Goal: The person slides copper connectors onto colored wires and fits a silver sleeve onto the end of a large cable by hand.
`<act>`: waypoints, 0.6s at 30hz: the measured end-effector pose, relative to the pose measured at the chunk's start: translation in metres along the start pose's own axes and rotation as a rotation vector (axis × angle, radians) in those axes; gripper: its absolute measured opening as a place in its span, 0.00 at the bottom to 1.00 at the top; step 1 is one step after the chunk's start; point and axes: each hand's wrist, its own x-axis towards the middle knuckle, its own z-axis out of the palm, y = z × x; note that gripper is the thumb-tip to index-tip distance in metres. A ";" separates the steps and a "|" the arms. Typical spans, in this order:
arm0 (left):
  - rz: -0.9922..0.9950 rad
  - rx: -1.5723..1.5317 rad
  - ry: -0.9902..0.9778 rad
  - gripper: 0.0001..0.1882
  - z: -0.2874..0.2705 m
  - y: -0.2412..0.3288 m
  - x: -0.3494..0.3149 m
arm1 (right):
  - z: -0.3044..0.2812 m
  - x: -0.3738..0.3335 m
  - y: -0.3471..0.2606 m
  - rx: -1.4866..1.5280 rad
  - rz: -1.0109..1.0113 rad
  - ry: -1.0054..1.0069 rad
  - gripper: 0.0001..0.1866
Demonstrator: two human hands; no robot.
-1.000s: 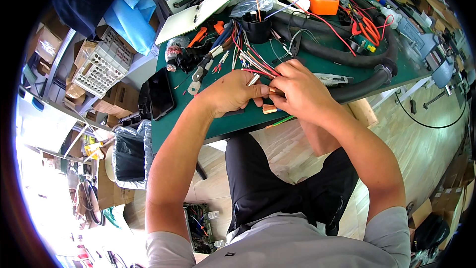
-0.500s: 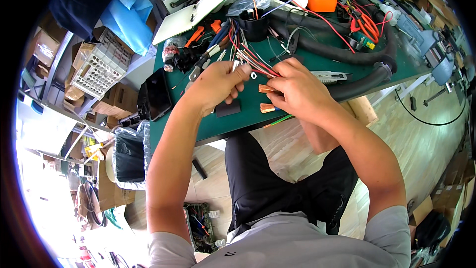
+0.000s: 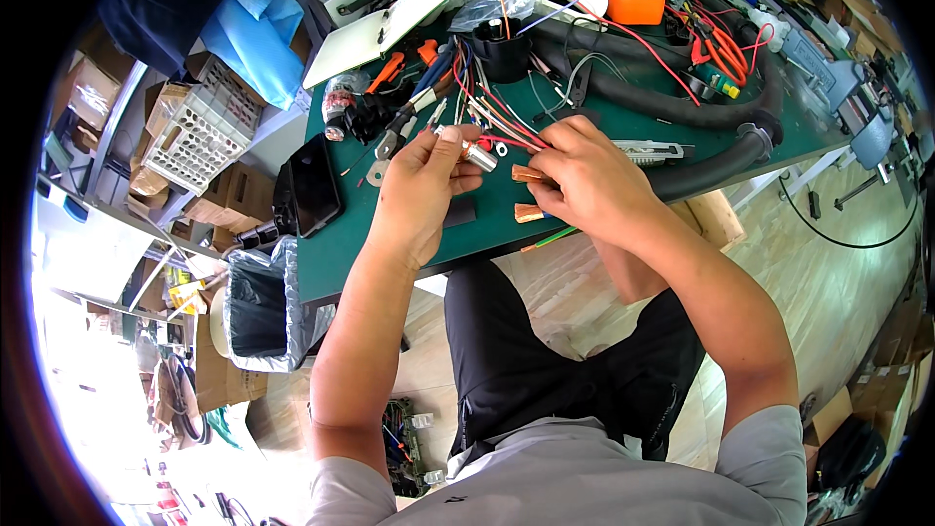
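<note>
Now a silver metal tube (image 3: 482, 156) is pinched by the left hand (image 3: 421, 175) above the green surface (image 3: 341, 251), a bared copper end (image 3: 524, 173) is gripped by the right hand (image 3: 587, 173), and both are crowded by thin wires (image 3: 499, 119), a utility knife (image 3: 648, 151) and black hose (image 3: 643, 109).

No lettering or number is appearing legibly; a small dark mark (image 3: 455, 500), too small to decipher, is showing on the grey shirt (image 3: 594, 477), below the gripping left hand (image 3: 421, 185).

Black cable (image 3: 638, 103) on green table (image 3: 336, 255)
</note>
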 end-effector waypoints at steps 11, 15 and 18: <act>-0.062 -0.245 0.021 0.17 0.002 -0.013 -0.012 | 0.002 -0.003 -0.002 -0.007 0.022 0.048 0.09; -0.080 -0.328 0.024 0.14 0.005 -0.021 -0.007 | 0.005 -0.003 0.000 -0.002 -0.016 0.082 0.08; -0.096 -0.352 0.029 0.13 0.008 -0.020 -0.007 | 0.006 -0.003 0.002 0.006 -0.004 0.068 0.08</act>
